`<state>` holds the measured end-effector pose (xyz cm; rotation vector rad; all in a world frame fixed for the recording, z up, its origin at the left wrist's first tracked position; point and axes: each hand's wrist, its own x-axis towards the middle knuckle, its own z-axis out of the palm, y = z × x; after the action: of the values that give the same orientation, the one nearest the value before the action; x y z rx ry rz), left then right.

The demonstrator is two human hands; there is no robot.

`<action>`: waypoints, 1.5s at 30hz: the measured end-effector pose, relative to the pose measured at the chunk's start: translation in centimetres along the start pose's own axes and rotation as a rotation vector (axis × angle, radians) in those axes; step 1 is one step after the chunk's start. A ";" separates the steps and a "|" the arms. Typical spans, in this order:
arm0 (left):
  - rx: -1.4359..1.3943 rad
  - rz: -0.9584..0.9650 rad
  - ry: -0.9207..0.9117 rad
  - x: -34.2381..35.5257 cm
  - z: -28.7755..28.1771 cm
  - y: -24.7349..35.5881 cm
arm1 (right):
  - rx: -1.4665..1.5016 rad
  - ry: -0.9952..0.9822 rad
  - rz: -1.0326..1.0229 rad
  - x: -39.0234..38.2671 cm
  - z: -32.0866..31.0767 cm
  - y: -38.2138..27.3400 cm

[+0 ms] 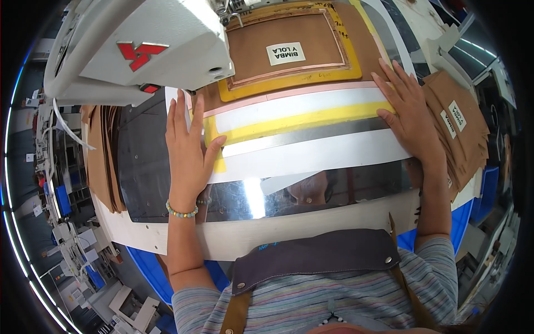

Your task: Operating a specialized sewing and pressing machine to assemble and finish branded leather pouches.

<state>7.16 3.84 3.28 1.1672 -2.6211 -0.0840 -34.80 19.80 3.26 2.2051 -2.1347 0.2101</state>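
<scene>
My left hand [188,139] lies flat with its fingers stretched out, at the left end of a white sheet [311,150] edged with yellow tape [300,123]. Fingers apart, my right hand [409,108] rests at the sheet's right end, its fingertips by the lower right side of a brown panel [356,33]. Neither hand grips anything. A yellow frame [289,82] sits on the panel, and inside it lies a white printed label [286,54]. Along the panel's near edge runs a pink strip [289,93].
A white sewing machine head [139,55] overhangs the upper left, close to my left fingertips. Brown panels are stacked at left [103,161], and more panels with white labels [459,133] lie at right. A shiny metal plate [356,181] covers the near table.
</scene>
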 end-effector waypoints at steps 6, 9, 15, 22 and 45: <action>0.019 -0.014 -0.101 0.0 -0.1 -0.2 | 0.000 -0.022 0.018 0.0 0.1 0.0; 0.011 -0.017 -0.101 -0.1 0.0 -0.3 | 0.002 -0.035 0.020 0.0 0.0 -0.1; -0.011 -0.023 -0.110 -0.1 -0.1 -0.3 | 0.017 -0.046 0.016 0.1 -0.2 -0.1; -0.010 -0.025 -0.099 -0.1 0.1 -0.3 | 0.015 -0.053 0.013 0.1 -0.3 -0.1; -0.010 -0.016 -0.115 0.0 -0.2 -0.2 | 0.050 -0.025 0.001 -0.1 -0.3 -0.1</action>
<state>7.36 3.67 3.41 1.2139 -2.7071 -0.1720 -34.71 19.96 3.54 2.2455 -2.1668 0.2397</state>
